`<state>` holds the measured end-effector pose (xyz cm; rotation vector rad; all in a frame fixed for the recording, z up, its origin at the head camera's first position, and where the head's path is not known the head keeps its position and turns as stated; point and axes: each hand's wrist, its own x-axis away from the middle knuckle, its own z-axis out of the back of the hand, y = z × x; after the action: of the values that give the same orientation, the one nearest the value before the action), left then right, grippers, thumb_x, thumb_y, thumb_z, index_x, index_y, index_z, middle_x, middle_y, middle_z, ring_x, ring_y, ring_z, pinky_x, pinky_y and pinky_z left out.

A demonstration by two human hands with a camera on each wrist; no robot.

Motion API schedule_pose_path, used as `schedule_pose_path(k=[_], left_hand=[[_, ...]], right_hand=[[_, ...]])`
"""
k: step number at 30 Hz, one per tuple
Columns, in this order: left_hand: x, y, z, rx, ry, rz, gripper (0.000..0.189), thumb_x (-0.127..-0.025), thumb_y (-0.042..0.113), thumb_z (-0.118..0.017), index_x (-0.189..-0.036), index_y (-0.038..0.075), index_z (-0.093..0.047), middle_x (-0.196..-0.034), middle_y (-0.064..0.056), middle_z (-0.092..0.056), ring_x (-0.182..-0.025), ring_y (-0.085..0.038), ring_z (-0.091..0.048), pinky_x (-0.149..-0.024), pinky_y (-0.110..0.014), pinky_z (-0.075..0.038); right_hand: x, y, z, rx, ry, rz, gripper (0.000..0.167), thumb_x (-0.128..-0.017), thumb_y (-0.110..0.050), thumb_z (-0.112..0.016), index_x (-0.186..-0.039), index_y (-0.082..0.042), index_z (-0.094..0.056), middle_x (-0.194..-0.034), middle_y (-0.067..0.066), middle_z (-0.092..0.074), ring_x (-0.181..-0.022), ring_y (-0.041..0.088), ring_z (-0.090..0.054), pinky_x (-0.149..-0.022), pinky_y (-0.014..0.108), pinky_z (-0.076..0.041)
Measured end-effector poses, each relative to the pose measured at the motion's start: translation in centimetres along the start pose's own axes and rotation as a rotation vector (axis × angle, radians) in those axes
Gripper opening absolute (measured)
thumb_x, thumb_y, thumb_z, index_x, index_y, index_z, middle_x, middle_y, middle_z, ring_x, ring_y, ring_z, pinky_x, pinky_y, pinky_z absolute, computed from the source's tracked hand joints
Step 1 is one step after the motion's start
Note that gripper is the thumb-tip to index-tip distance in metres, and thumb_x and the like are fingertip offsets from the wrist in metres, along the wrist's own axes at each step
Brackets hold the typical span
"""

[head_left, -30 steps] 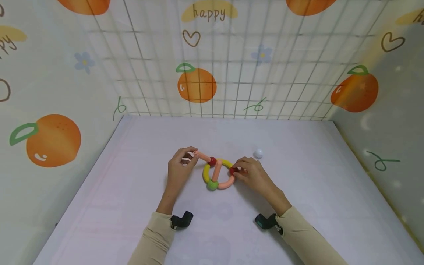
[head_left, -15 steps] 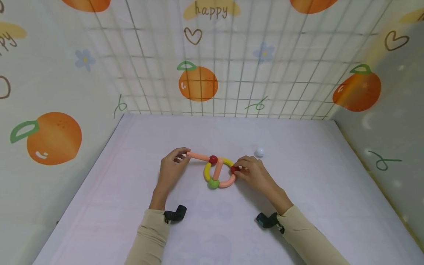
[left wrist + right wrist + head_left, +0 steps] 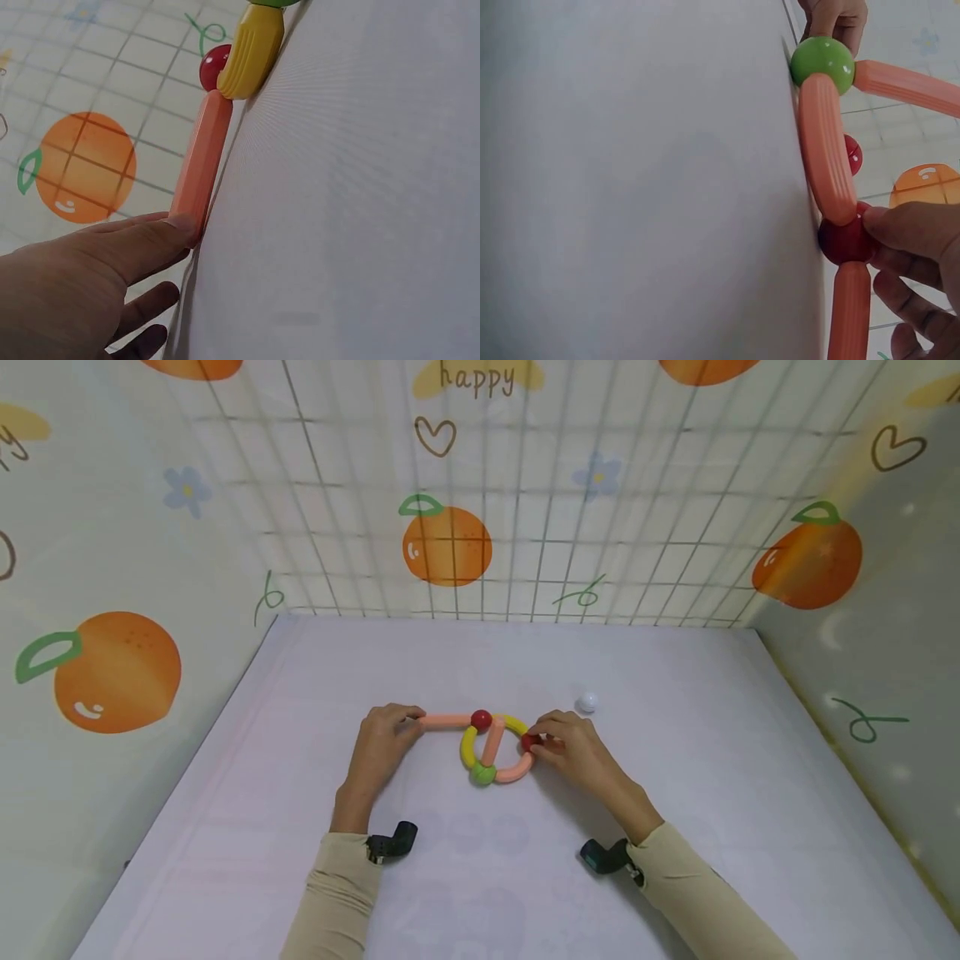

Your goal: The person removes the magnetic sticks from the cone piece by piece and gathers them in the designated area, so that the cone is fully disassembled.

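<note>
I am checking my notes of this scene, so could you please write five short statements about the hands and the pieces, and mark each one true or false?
1. The left hand pinches one end of a straight, salmon-pink rod. True.
2. The right hand pinches a glossy, dark-red ball. True.
3. The small, glossy white ball touches the rod. False: this white ball lies apart on the pale tabletop.
4. The rod's other end meets a yellow ball. False: it meets a second glossy red ball.
5. A second straight, salmon-pink rod joins the glossy green ball. True.
</note>
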<state>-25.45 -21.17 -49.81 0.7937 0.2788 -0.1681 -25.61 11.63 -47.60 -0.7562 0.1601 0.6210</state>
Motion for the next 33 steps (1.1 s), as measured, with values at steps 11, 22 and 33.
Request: schedule_pose_path(k=[11, 22, 33], left_hand=[[-0.3, -0.1, -0.2, -0.092, 0.002, -0.018, 0.025, -0.091, 0.016, -0.076, -0.115, 0.011, -0.075, -0.12, -0.007, -0.068, -0.114, -0.031, -0.056, -0.099, -0.051, -0.041], [0.1, 3.7, -1.3, 0.221, -0.272, -0.12, 0.031, -0.086, 0.027, -0.081, -0.116, 0.021, -0.075, -0.113, 0.015, -0.068, -0.094, -0.017, -0.058, -0.079, -0.035, -0.049], [0.6, 4.6, -2.5, 0.269, -0.521, -0.174, 0.028, -0.082, 0.023, -0.086, -0.107, 0.018, -0.074, -0.092, 0.001, -0.069, -0.077, -0.016, -0.06, -0.069, -0.029, -0.051]], right_hand=[[-0.1, 0.0, -0.3, 0.044, 0.016, 0.011, 0.022, -0.082, -0.007, -0.083, -0.103, -0.005, -0.077, -0.102, 0.005, -0.07, -0.092, 0.022, -0.062, -0.081, 0.033, -0.051], [-0.6, -2.1, 2.5, -0.016, 0.065, 0.071, 0.024, -0.09, -0.013, -0.076, -0.114, -0.01, -0.072, -0.111, 0.004, -0.069, -0.096, 0.02, -0.062, -0.081, 0.042, -0.05], [-2.0, -5.0, 2.8, -0.085, 0.006, 0.079, 0.026, -0.091, -0.02, -0.076, -0.116, -0.014, -0.071, -0.112, -0.002, -0.067, -0.098, 0.014, -0.061, -0.078, 0.038, -0.049]])
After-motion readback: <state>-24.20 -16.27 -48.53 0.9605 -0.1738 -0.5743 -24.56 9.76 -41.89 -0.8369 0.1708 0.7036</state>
